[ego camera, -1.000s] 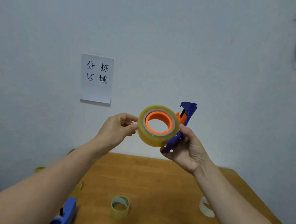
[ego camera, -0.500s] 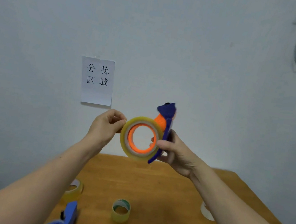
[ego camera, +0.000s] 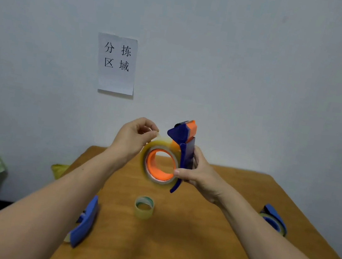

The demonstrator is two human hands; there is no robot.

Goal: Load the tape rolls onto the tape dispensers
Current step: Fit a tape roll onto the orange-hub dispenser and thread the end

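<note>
With the loose roll (ego camera: 143,207) standing on the table (ego camera: 193,251) as marker: nearer than it and to its left, a spare dispenser (ego camera: 86,222) lies on the wood. Off to its right, by the table's edge, sits a loaded dispenser (ego camera: 273,221).

Above and just beyond the marker, in the air, the right hand (ego camera: 200,176) has its fingers wrapped round the held dispenser (ego camera: 185,153), thumb pressed at the orange hub. The tape roll (ego camera: 160,142) sits on that hub. The left hand (ego camera: 131,139) is at the roll's top, thumb and forefinger closed in a narrow pinch on what looks like the tape's free end. Far behind, up and left of the marker, a paper notice (ego camera: 117,63) hangs on the wall.

The roll is probably light and stiff, slick outside and sticky beneath. The end is best nipped at its tip while the frame is held by the handle, clear of the cutter.

A second ago the roll faced the camera flat, with the frame behind it; now the frame shows edge-on. The left hand has crept from the roll's side to its top.
</note>
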